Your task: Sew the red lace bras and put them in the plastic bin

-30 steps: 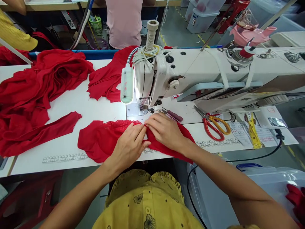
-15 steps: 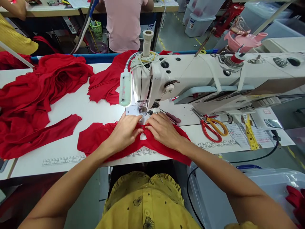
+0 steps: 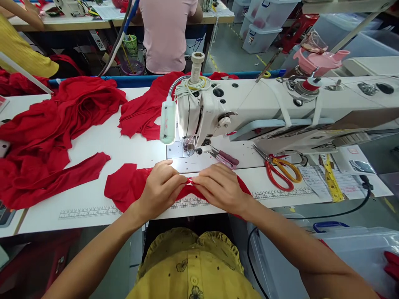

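Note:
A red fabric piece (image 3: 124, 187) lies along the front of the white sewing table, in front of the machine's needle area. My left hand (image 3: 163, 185) pinches it near its narrow middle, thumb and fingers together. From the other side my right hand (image 3: 220, 187) grips the same piece, its fingertips almost meeting the left ones. Much of the cloth is hidden beneath both hands. Just beyond them is the needle plate (image 3: 179, 150) of the white sewing machine (image 3: 249, 97), with the presser foot above it and no cloth under it.
Red fabric heaps (image 3: 62, 112) cover the left side, and another red piece (image 3: 140, 112) lies behind the machine head. Scissors (image 3: 280, 168), a seam-ripper-like tool (image 3: 227, 158) and a yellow measuring tape (image 3: 332, 178) lie right. Two people sit beyond; a plastic bin (image 3: 286, 257) stands below right.
Both hands have drawn back from the needle area toward the table's front edge, bringing the red fabric's middle with them. The needle plate shows more now. The view has shifted slightly.

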Available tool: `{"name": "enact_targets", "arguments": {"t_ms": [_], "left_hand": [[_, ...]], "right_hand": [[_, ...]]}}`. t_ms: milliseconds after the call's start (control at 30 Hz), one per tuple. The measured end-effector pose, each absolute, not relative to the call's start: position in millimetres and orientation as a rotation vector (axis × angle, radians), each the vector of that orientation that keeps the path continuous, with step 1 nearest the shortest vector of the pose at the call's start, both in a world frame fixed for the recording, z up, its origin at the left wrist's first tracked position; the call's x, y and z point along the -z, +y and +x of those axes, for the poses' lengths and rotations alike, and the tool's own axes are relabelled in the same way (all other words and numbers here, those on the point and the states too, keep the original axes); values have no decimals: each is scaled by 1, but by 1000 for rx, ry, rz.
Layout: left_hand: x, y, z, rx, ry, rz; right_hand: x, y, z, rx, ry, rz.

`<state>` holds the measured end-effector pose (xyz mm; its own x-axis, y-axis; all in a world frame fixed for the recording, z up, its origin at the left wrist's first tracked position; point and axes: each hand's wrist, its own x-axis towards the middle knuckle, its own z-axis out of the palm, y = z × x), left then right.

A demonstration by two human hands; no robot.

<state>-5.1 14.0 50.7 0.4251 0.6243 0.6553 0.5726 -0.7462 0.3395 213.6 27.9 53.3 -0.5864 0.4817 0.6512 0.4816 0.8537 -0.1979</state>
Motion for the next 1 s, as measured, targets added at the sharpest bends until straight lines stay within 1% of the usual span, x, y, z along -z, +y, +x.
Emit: {"name": "enact_targets", "arguments": {"t_ms": [100,200,400,600,733,800,1000], "left_hand": [[-45,11,-8,-1369,987,2732],[-41,9,-10,-1437,874,2791],[-43,9,-12,-1358,868,2824],[-45,2,-19,-1299,714,2930],[-45,-6,-26,-1148,691,2884],[-44,-7,-27,-1145,671,2841],[-46,-7,-24,-1203,632,2861]], "right_hand": [[-48,24,216,179,-2243,-565],[-46,22,219,250,-2220,-450],[-52,21,220,320,-2227,-320],[-52,19,223,268,-2234,-275],[-45,15,229,58,-2235,-324],[-44,13,231,-27,-2241,-341],[-48,12,229,158,-2221,-321]]}}
